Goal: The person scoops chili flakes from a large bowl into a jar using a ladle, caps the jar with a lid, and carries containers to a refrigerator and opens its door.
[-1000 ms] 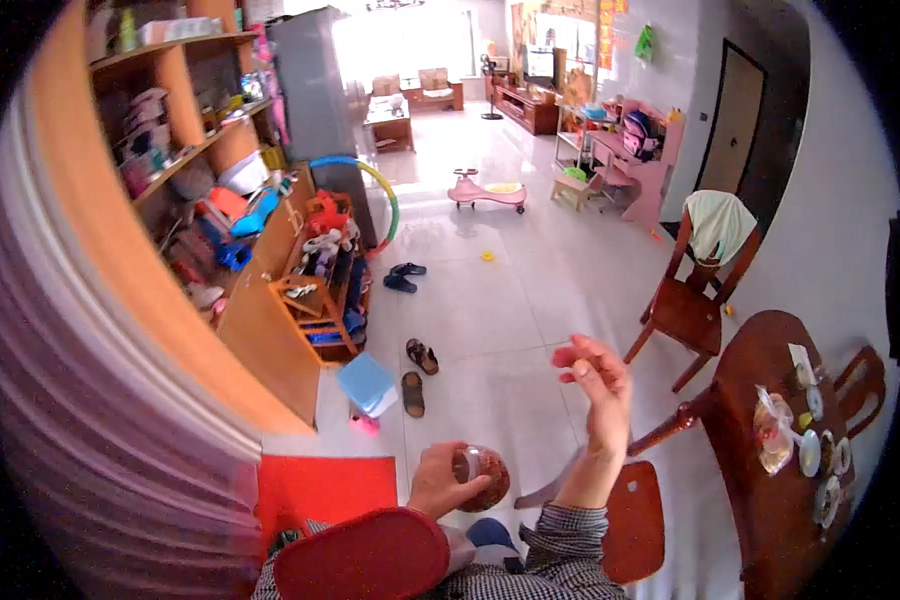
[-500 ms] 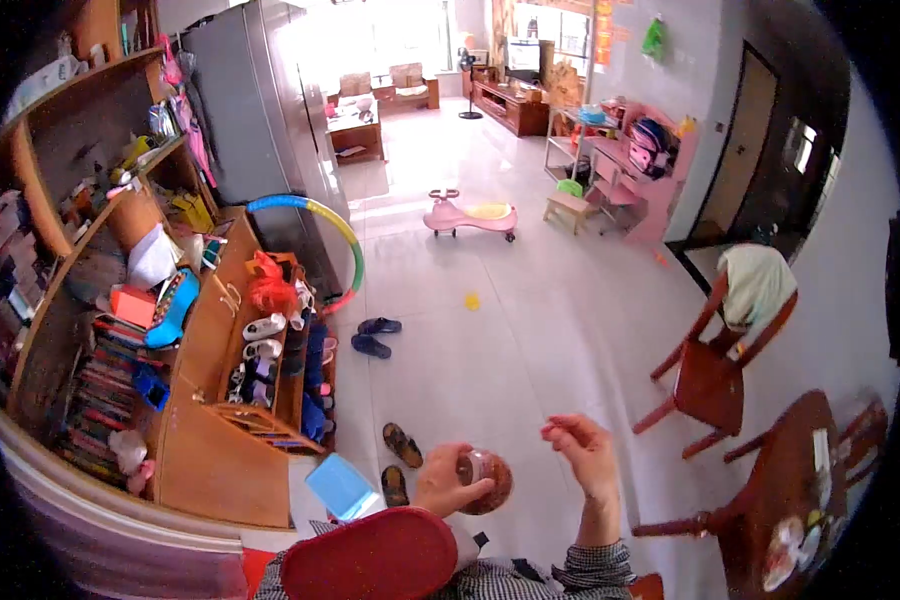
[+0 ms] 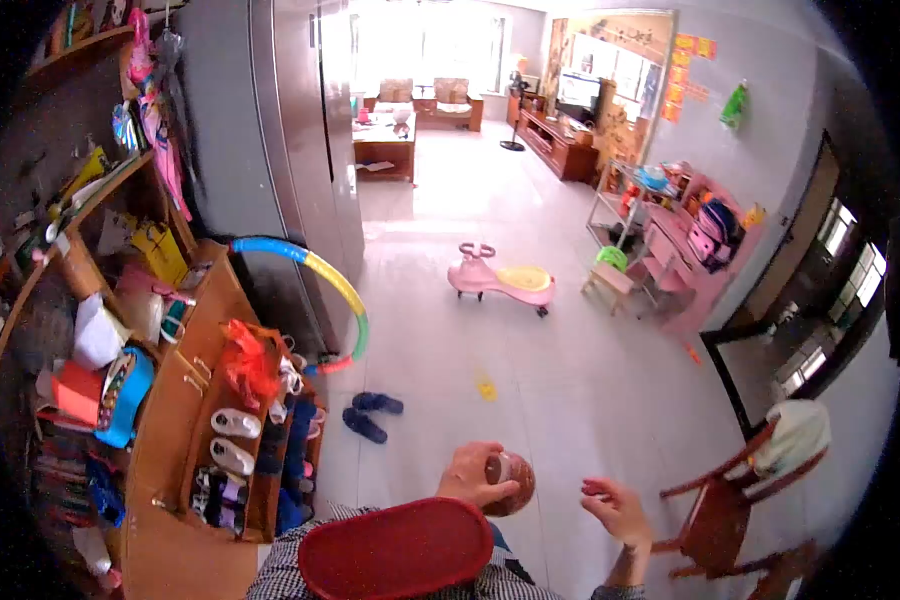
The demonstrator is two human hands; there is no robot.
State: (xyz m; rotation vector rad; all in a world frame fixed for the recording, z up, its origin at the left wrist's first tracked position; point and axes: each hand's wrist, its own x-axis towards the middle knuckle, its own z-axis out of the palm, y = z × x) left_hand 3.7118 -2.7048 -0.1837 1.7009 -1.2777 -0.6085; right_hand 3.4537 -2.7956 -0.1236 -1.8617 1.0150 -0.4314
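My left hand (image 3: 478, 474) is wrapped round a clear round jar (image 3: 511, 484) with reddish-brown contents, held in front of my body. To its right my right hand (image 3: 615, 511) is raised with its fingers curled; the fingertips are small, and whether they pinch anything is hidden. A dark red oval object (image 3: 395, 548) lies over my left forearm, close below the jar. The two hands are apart.
A pink ride-on toy (image 3: 500, 282) stands ahead on the tiled floor (image 3: 430, 350). Dark slippers (image 3: 370, 416) and a shoe rack (image 3: 260, 440) are left, near a hula hoop (image 3: 335, 280). A wooden chair (image 3: 715, 510) stands right.
The view has moved forward into the room, so the toy and slippers look nearer and the dining table has left view. The jar stays in my left hand; my right hand sits lower.
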